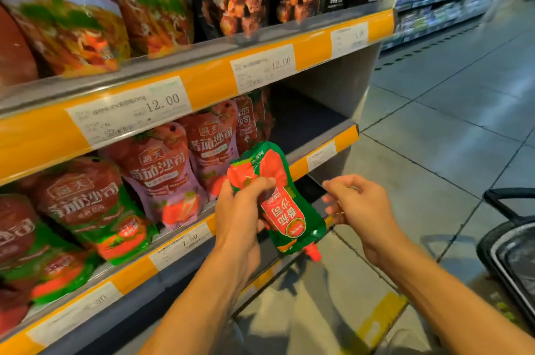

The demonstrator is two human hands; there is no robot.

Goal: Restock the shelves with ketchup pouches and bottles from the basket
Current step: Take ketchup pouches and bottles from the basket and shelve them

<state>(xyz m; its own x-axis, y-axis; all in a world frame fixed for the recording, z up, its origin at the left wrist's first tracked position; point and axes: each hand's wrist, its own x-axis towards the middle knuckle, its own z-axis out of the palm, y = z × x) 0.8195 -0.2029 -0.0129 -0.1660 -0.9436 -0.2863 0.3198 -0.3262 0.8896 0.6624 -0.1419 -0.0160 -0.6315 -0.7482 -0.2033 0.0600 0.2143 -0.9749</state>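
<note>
Head view: we are gripping a green-and-red soft plastic ketchup pouch upside down in our left hand, just in front of the middle shelf. Our right hand is hovering beside it, fingers loosely curled and holding nothing. Rows of matching pouches are already filling the shelf; a dark gap at its right end is awaiting stock. The black basket is sitting at the right, contents unclear.
</note>
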